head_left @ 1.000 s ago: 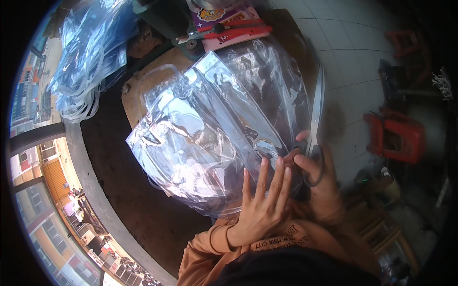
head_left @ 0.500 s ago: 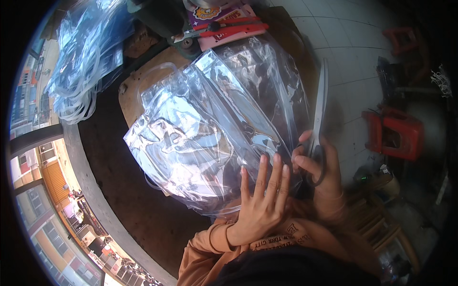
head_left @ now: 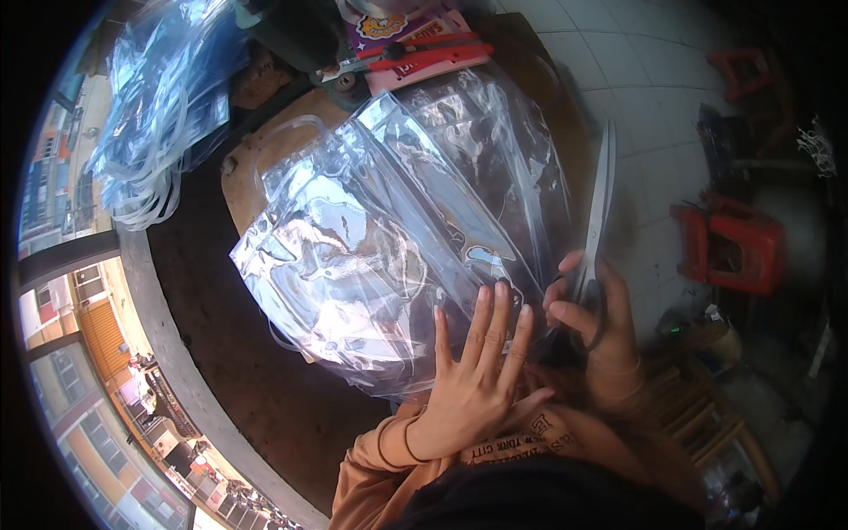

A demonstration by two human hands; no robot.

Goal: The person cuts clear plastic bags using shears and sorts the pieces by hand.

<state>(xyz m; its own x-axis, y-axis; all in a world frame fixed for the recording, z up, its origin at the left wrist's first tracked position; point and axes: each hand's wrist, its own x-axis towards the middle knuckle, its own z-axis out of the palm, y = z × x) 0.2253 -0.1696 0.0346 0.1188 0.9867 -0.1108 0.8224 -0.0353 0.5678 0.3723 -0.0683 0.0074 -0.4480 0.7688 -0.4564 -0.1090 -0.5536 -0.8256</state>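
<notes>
A shiny clear plastic bag [head_left: 353, 238] with a looped plastic handle lies spread over a brown board [head_left: 243, 190] in front of me. On its near right part rests my left hand [head_left: 477, 367], palm down, fingers stretched and spread, holding nothing. My right hand [head_left: 601, 318], off the bag's right edge, grips the dark handles of a pair of scissors [head_left: 601, 208]. The long blades point away from me and look closed together. How my right fingers sit in the handle loops is partly hidden.
Many clear bags with looped handles [head_left: 168, 115] hang in a bundle at the far left. At the far edge lie a red-handled cutting tool [head_left: 424, 53] and a pink and purple packet [head_left: 380, 22]. Red plastic stools [head_left: 733, 247] stand on the tiled floor [head_left: 654, 177] at right.
My left hand has slid slightly left and its thumb now shows. The right hand with the scissors has shifted a little right and toward me. The bag has hardly moved.
</notes>
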